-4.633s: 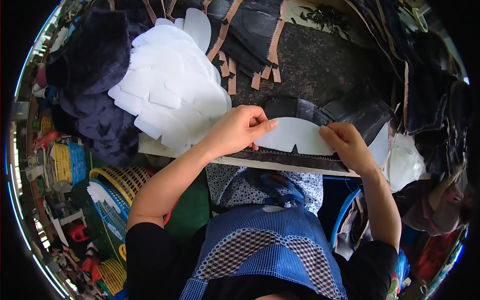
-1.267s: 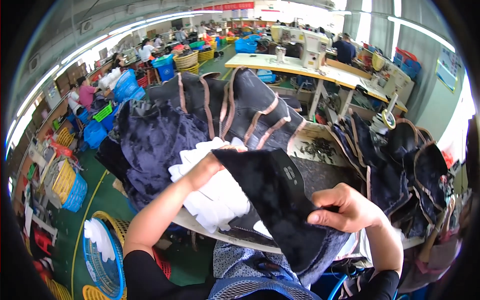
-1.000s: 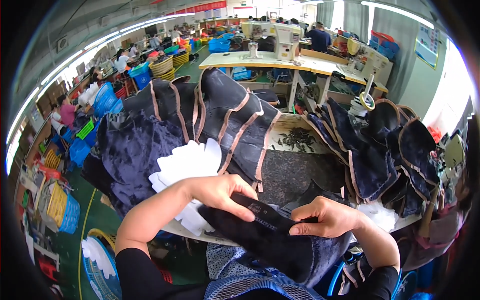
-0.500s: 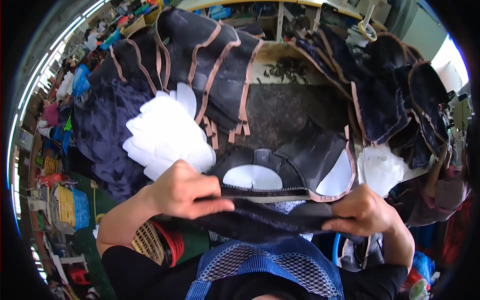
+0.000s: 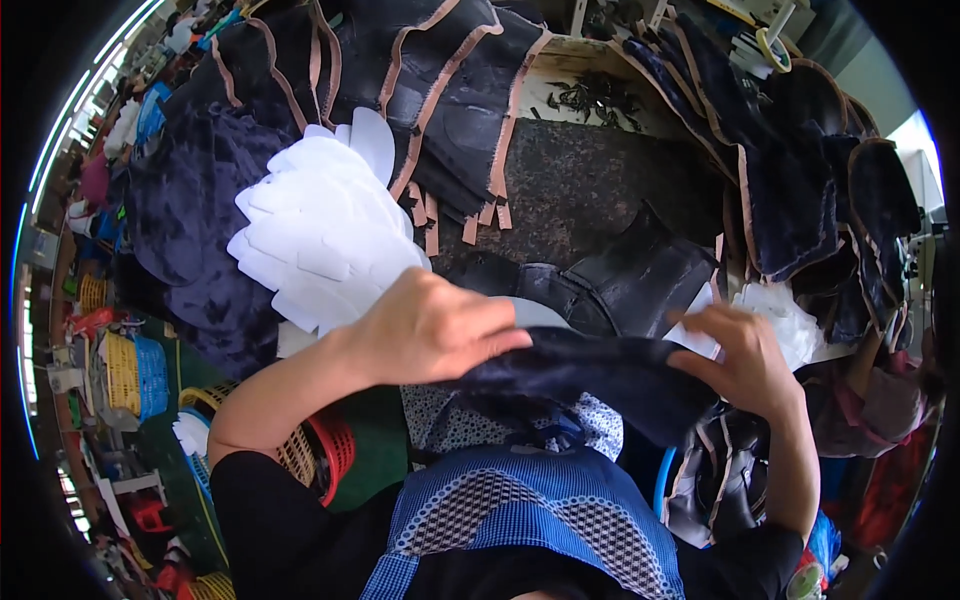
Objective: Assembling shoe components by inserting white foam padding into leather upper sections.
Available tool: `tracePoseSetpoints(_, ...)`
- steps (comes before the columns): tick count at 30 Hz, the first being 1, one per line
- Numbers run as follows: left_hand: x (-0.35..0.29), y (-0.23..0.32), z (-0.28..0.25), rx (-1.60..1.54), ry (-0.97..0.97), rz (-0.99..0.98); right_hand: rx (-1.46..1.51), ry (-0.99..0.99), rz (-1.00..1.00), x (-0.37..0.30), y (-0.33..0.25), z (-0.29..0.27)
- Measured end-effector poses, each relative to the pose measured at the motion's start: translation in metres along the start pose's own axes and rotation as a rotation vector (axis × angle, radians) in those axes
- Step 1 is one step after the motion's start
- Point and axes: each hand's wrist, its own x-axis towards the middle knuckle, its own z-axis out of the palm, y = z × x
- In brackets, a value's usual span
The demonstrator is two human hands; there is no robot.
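In front of my apron, both hands hold a black leather boot upper [image 5: 610, 375] with dark fuzzy lining turned toward me. My left hand [image 5: 440, 325] is closed on its left part, thumb along the top edge. My right hand [image 5: 740, 355] grips the right end between thumb and fingers, blurred a little. The far side of the upper, of black leather [image 5: 640, 280], leans over the table edge. A white curved patch [image 5: 540, 313] shows on it, partly hidden behind the lifted edge. Left of it lies a fanned pile of white curved cut pieces [image 5: 320, 220].
Black uppers with pinkish edge tape [image 5: 450, 95] overlap at the back left, dark fuzzy ones [image 5: 200, 190] beside them. More uppers [image 5: 780, 200] heap at the right, near white pieces [image 5: 785, 320]. Black scraps [image 5: 595, 100] lie at the back. Baskets [image 5: 330, 455] stand low left.
Both hands have lifted the upper's near edge upward and away from me, moving slightly right. The fuzzy lining now shows more, and the white patches are mostly covered. The view has tilted down.
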Motion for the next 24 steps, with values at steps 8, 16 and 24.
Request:
tracePoseSetpoints(8,-0.015,-0.016,-0.003,-0.124,-0.038,-0.239,0.443,-0.23,-0.025,0.064,-0.034,0.057)
tracePoseSetpoints(16,-0.028,-0.005,-0.052,-0.568,0.051,-0.716,0.3,-0.271,-0.165,0.111,-0.064,-0.025)
tracePoseSetpoints(24,-0.048,-0.085,0.046,-0.132,0.037,-0.472,-0.058,-0.157,-0.149,0.132,0.002,0.069)
